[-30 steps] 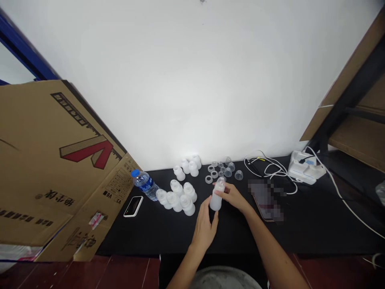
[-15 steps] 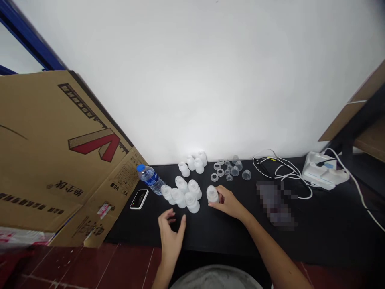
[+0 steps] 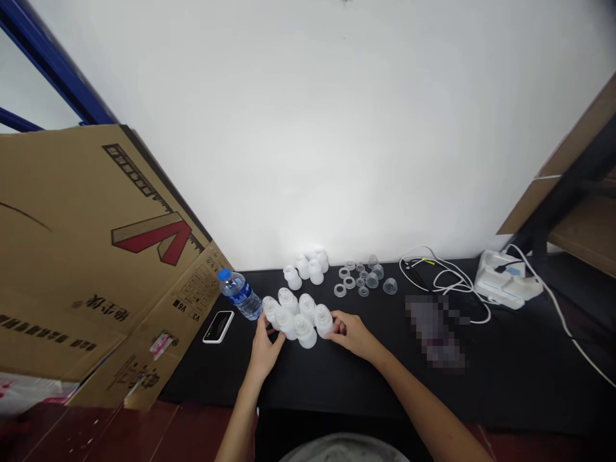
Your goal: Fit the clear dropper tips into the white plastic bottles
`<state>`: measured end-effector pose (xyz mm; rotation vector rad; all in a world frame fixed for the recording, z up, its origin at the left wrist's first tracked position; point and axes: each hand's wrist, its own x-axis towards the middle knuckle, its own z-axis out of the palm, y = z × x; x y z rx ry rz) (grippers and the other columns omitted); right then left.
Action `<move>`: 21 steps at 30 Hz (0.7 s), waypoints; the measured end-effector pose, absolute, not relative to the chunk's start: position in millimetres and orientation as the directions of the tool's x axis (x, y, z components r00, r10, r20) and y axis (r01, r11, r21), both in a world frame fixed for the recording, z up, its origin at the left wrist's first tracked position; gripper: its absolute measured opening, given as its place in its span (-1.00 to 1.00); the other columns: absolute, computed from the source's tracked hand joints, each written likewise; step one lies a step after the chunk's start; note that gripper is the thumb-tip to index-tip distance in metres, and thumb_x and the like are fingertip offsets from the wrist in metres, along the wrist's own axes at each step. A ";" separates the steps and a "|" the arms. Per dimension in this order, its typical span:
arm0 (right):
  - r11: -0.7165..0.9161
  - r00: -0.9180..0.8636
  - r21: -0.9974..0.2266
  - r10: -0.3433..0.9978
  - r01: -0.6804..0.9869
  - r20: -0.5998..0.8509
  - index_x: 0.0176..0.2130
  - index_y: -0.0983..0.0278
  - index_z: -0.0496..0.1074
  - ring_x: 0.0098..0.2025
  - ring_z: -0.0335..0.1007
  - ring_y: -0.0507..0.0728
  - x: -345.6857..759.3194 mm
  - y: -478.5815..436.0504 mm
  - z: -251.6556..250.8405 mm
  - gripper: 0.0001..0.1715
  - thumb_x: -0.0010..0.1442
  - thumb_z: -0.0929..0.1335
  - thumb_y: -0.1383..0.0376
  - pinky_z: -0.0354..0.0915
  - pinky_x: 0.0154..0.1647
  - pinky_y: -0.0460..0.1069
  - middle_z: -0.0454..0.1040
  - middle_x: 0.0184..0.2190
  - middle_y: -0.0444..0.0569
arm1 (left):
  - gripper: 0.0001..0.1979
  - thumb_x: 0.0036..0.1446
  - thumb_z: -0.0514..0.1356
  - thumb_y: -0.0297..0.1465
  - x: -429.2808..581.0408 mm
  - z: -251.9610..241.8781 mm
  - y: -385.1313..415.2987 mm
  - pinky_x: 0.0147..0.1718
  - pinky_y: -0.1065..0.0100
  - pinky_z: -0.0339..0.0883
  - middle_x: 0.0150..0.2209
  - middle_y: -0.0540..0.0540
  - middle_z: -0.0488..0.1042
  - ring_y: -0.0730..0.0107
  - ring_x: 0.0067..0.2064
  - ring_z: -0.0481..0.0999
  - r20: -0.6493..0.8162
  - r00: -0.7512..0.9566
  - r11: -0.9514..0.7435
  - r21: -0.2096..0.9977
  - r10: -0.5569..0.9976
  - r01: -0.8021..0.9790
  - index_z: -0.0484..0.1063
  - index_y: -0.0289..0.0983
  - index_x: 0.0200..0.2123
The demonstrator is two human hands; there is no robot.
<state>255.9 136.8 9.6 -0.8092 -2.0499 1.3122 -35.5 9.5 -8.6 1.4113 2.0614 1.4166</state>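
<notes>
head view: left hand (image 3: 264,357) and right hand (image 3: 351,335) are apart, with the cluster of six white bottles (image 3: 296,319) between them on the black table (image 3: 192,378). the cluster sits just ahead of both hands.

right fingertips (image 3: 335,327) are against the right end bottle (image 3: 323,319), which is immediately left of that hand. the fingers are curled at its side, but i can't tell if they're clamped or only touching. left fingertips (image 3: 265,323) are at the lower edge of the left end bottle (image 3: 271,309), just ahead of that hand. same here: contact or grip, i can't tell.

the bottles look upright, long axis leaning away from me in the wide lens, though i can't confirm that from this angle. right hand is nearer the right end of the cluster, left hand nearer the left end.

ahead of the cluster: a second group of white bottles (image 3: 305,268), with clear rings (image 3: 345,282) and clear domes (image 3: 374,276) to its right. left of the left hand: water bottle (image 3: 239,295) on its side, phone (image 3: 218,326), cardboard sheet (image 3: 72,256). right of the right hand: blurred patch (image 3: 433,330), white cable (image 3: 433,273), white charger (image 3: 505,280).
</notes>
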 end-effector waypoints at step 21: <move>0.621 -0.514 -0.419 0.784 0.662 0.349 0.40 0.26 0.40 -0.06 0.46 0.34 272.8 164.9 16.0 -0.36 0.39 0.40 0.36 0.43 0.03 0.18 0.53 -0.11 0.18 | -0.63 0.41 0.17 -0.05 17.7 4.6 -80.1 -0.18 0.18 0.60 -0.16 -0.17 0.65 0.09 -0.15 0.68 0.260 -0.436 0.097 0.759 0.862 0.643 0.61 -0.19 -0.12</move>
